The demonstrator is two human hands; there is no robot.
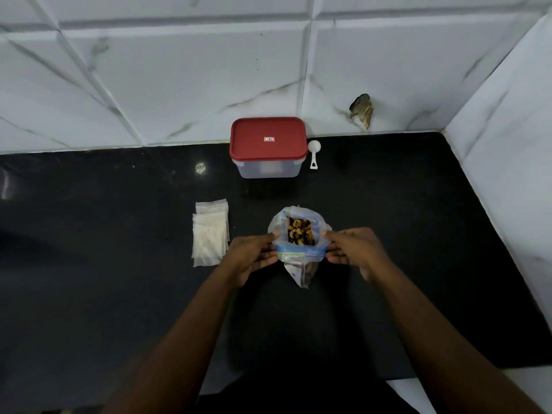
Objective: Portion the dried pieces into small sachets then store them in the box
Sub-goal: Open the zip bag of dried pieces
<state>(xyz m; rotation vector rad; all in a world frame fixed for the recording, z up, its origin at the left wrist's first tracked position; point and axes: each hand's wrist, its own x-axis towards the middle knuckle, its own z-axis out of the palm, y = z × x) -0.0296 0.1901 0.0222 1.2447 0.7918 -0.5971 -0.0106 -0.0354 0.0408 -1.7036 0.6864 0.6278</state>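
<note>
Holding the zip bag [299, 253] of dried pieces [300, 233] above the dark counter [119, 294], the left hand [251, 255] and right hand [351, 249] pinch its rim and should spread it evenly for the scoop [313, 152].

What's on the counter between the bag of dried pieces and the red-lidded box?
Nothing. The head view shows only bare black countertop between the zip bag and the box.
</note>
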